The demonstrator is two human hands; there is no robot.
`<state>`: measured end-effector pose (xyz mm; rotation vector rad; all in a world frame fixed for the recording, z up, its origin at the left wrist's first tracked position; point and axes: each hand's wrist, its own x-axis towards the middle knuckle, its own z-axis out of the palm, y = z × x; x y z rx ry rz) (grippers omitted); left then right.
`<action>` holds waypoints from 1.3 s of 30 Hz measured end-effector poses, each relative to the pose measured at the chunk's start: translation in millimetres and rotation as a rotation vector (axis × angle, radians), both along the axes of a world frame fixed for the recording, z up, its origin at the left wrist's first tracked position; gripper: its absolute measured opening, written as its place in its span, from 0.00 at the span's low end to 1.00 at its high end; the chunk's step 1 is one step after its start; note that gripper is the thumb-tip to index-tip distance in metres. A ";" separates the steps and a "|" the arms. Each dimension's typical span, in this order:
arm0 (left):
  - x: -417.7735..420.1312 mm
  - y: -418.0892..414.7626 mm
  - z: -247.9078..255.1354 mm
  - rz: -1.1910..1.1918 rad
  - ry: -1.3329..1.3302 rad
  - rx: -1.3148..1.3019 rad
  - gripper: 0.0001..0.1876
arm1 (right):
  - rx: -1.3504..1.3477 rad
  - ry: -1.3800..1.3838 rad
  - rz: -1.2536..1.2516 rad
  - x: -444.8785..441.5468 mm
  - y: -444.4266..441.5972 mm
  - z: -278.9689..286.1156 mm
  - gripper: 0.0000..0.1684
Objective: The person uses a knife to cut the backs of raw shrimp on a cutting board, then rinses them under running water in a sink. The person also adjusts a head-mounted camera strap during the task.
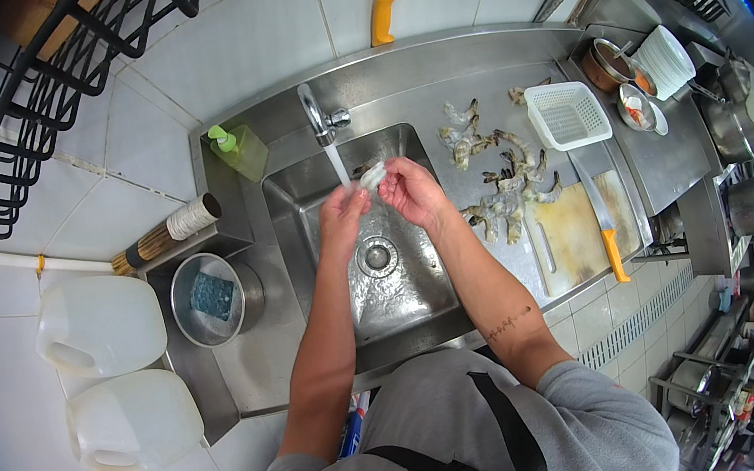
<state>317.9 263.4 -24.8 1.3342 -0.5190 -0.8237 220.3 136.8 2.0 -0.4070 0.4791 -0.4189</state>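
Observation:
Over the steel sink basin, my right hand grips a pale, peeled-looking shrimp between its fingertips. My left hand is at the other end of the shrimp, its thumb and fingers pinched close together; whether they hold it too is hard to tell. Water runs from the chrome faucet down beside my left fingers. A dark scrap shows just behind the shrimp in the basin. To the right, several raw shrimp lie spread over the steel counter.
Right of the shrimp are a white plastic basket, a cutting board and a yellow-handled knife lying across it. On the left stand a soap bottle, a steel pot with a scouring pad, and plastic jugs. Wire racks hang overhead.

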 end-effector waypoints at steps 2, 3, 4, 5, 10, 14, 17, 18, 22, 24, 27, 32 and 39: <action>0.1 0.6 -2.7 0.014 -0.020 0.000 0.10 | -0.008 -0.001 0.003 -0.9 -2.4 -1.0 0.02; 0.1 1.8 -3.1 0.012 -0.019 -0.005 0.09 | -0.009 -0.001 0.006 -1.1 -2.2 -0.9 0.02; 0.2 2.7 -3.5 0.010 -0.018 -0.009 0.09 | -0.003 0.004 0.000 -1.2 -1.9 -0.7 0.02; 0.2 3.1 -3.8 0.017 -0.029 0.001 0.08 | 0.003 0.008 -0.006 -1.4 -1.7 -0.4 0.02; -2.2 3.7 1.1 0.022 -0.089 0.063 0.07 | 0.019 0.024 -0.042 -4.8 -4.8 -4.4 0.04; 3.4 12.1 -8.2 0.001 -0.112 0.057 0.07 | 0.057 -0.020 -0.088 -8.4 -17.3 -7.5 0.05; 7.0 17.9 -18.3 -0.046 -0.120 0.103 0.09 | 0.058 -0.038 -0.107 -9.9 -22.9 -7.1 0.05; 8.0 18.6 -22.9 -0.057 -0.131 0.142 0.11 | 0.053 -0.038 -0.107 -10.4 -24.1 -7.0 0.05; 7.8 15.9 -41.3 -0.099 -0.593 0.420 0.23 | 0.047 -0.005 -0.088 -11.3 -24.8 -8.7 0.03; 11.5 12.9 -46.5 -0.072 -0.483 0.365 0.28 | -0.048 0.084 -0.064 -11.0 -18.2 -11.3 0.02; -4.5 2.5 -29.0 -0.027 -0.272 0.122 0.22 | -0.146 0.207 -0.007 -13.3 -6.6 -16.7 0.05; -8.3 9.1 -18.4 -0.062 -0.426 0.273 0.08 | -0.139 0.225 -0.030 -15.3 2.5 -22.0 0.05; -2.7 37.3 -67.0 -0.064 -0.263 0.335 0.10 | -0.235 0.264 -0.285 -44.8 -75.5 -18.7 0.03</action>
